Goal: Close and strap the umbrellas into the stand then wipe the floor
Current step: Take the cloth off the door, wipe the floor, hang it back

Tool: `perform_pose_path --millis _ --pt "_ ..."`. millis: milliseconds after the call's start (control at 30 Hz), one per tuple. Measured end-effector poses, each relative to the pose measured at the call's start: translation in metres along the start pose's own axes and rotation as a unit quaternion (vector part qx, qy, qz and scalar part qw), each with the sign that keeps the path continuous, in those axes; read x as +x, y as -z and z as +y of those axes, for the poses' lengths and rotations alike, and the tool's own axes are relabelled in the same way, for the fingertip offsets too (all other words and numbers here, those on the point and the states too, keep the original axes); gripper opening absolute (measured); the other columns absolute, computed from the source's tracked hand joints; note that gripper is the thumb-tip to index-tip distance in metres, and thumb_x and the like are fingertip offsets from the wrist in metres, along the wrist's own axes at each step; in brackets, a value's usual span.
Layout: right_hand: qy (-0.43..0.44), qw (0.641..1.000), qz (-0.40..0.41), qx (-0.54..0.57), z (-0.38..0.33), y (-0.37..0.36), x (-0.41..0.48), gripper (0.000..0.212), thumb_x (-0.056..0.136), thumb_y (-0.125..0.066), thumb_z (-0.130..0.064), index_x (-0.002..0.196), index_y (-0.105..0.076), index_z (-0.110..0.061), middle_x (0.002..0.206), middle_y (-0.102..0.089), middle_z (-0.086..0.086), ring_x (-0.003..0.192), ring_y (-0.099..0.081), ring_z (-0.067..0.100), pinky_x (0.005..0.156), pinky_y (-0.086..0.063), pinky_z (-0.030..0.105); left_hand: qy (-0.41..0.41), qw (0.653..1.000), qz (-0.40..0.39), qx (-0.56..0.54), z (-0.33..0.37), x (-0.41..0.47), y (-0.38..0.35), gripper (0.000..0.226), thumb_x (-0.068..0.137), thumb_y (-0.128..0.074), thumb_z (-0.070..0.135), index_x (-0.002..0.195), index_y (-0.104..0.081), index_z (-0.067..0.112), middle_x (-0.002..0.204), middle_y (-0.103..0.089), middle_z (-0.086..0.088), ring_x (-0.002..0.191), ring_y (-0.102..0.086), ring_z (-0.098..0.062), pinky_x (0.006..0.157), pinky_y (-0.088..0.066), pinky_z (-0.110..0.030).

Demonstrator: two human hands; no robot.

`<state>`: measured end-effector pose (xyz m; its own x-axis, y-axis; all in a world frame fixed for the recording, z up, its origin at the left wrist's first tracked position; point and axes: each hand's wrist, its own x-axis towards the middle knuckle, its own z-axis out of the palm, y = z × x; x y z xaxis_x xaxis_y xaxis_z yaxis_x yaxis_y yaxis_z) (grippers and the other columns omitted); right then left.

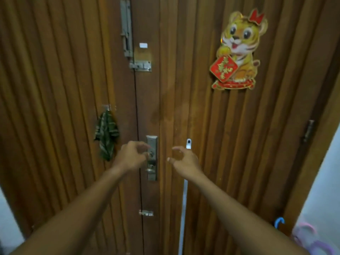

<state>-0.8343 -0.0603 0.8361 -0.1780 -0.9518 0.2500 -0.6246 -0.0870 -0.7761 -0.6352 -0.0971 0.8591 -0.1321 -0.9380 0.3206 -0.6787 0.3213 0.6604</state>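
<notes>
While your left hand (130,156) curls at the door lock (152,157), pinch unclear, and your right hand (185,162) hangs loosely curled and empty, the umbrellas (279,219) wait at five o'clock; pulling the door (184,107) could topple the white pole (184,199) leaning there.

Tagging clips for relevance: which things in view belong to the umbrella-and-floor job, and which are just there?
Job:
blue umbrella handle, bottom right
pink umbrella handles beside it
green cloth on its hook, possibly for wiping
white pole leaning on the door, possibly a mop

Just there:
tiger decoration
lock plate
slide bolt
</notes>
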Motion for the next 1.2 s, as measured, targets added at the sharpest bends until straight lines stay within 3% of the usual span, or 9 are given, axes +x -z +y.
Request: perform_pose_path --millis 167,300,333,433,567,733,900,1067,1200 --pt "0.053 0.998 -0.004 0.029 -0.060 -0.030 0.038 0.043 0.089 -0.071 -0.033 0.131 -0.060 -0.029 0.141 -0.052 0.002 0.131 -0.049 0.020 0.100 -0.042 0.030 -0.016 0.998 0.013 0.063 -0.010 0.029 0.076 0.024 0.093 -0.066 0.026 0.116 -0.071 0.028 0.119 -0.067 0.010 0.115 -0.059 -0.013 0.094 -0.045 -0.029" --pt "0.061 0.997 0.000 0.042 -0.085 -0.059 0.083 0.044 0.088 -0.071 -0.039 0.131 -0.059 -0.032 0.144 -0.052 0.001 0.136 -0.046 0.021 0.105 -0.042 0.034 -0.023 0.992 0.033 0.119 -0.016 0.069 0.109 0.015 0.091 -0.068 0.027 0.105 -0.070 0.031 0.080 -0.063 0.015 0.074 -0.056 -0.004 0.065 -0.046 -0.024" --pt "0.062 0.997 -0.005 0.050 -0.089 -0.065 0.095 0.044 0.088 -0.071 -0.040 0.131 -0.059 -0.032 0.144 -0.052 0.001 0.136 -0.045 0.021 0.105 -0.041 0.034 -0.022 0.991 0.038 0.129 -0.020 0.080 0.113 0.014 0.090 -0.068 0.027 0.102 -0.070 0.031 0.081 -0.064 0.012 0.075 -0.058 -0.007 0.065 -0.047 -0.026" --pt "0.064 0.995 -0.011 0.071 -0.099 -0.083 0.130 0.045 0.089 -0.071 -0.040 0.131 -0.059 -0.032 0.142 -0.053 0.000 0.133 -0.048 0.021 0.097 -0.039 0.028 -0.017 0.987 0.032 0.154 -0.037 0.115 0.122 0.019 0.088 -0.069 0.028 0.107 -0.073 0.028 0.108 -0.066 0.010 0.107 -0.059 -0.015 0.088 -0.047 -0.028" --pt "0.056 0.995 -0.027 0.084 -0.116 -0.106 0.168 0.046 0.089 -0.072 -0.039 0.133 -0.060 -0.030 0.142 -0.055 -0.001 0.135 -0.048 0.020 0.104 -0.042 0.034 0.003 0.984 0.005 0.178 -0.056 0.159 0.135 0.023 0.085 -0.069 0.031 0.108 -0.073 0.028 0.128 -0.065 0.005 0.118 -0.059 -0.020 0.095 -0.050 -0.032" --pt "0.050 0.995 -0.039 0.072 -0.130 -0.131 0.205 0.042 0.091 -0.071 -0.035 0.132 -0.061 -0.030 0.139 -0.057 -0.002 0.131 -0.049 0.019 0.099 -0.040 0.029 -0.001 0.985 0.029 0.172 -0.083 0.197 0.144 0.025 0.087 -0.065 0.025 0.110 -0.071 0.033 0.124 -0.067 0.004 0.112 -0.062 -0.018 0.090 -0.056 -0.033" --pt "0.076 0.995 -0.056 0.020 -0.139 -0.167 0.215 0.044 0.087 -0.072 -0.044 0.129 -0.062 -0.035 0.133 -0.057 -0.002 0.126 -0.053 0.016 0.101 -0.045 0.035 -0.008 0.983 0.047 0.179 -0.132 0.218 0.147 0.037 0.089 -0.066 0.021 0.122 -0.064 0.037 0.108 -0.070 -0.003 0.089 -0.068 -0.018 0.055 -0.050 -0.024" --pt "0.057 0.998 -0.017 -0.021 -0.150 -0.193 0.225 0.043 0.086 -0.070 -0.047 0.127 -0.063 -0.033 0.132 -0.061 -0.005 0.125 -0.055 0.015 0.105 -0.046 0.037 -0.027 0.985 0.070 0.154 -0.168 0.238 0.155 0.033 0.085 -0.073 0.027 0.116 -0.062 0.028 0.102 -0.067 0.004 0.079 -0.059 -0.009 0.060 -0.047 -0.024" --pt "0.031 0.999 -0.004 -0.038 -0.166 -0.213 0.232 0.048 0.088 -0.069 -0.047 0.132 -0.062 -0.028 0.128 -0.065 -0.004 0.121 -0.059 0.017 0.103 -0.049 0.037 -0.033 0.995 0.044 0.088 -0.193 0.247 0.161 0.034 0.079 -0.075 0.029 0.099 -0.047 0.029 0.088 -0.060 0.006 0.075 -0.060 -0.013 0.065 -0.054 -0.037"
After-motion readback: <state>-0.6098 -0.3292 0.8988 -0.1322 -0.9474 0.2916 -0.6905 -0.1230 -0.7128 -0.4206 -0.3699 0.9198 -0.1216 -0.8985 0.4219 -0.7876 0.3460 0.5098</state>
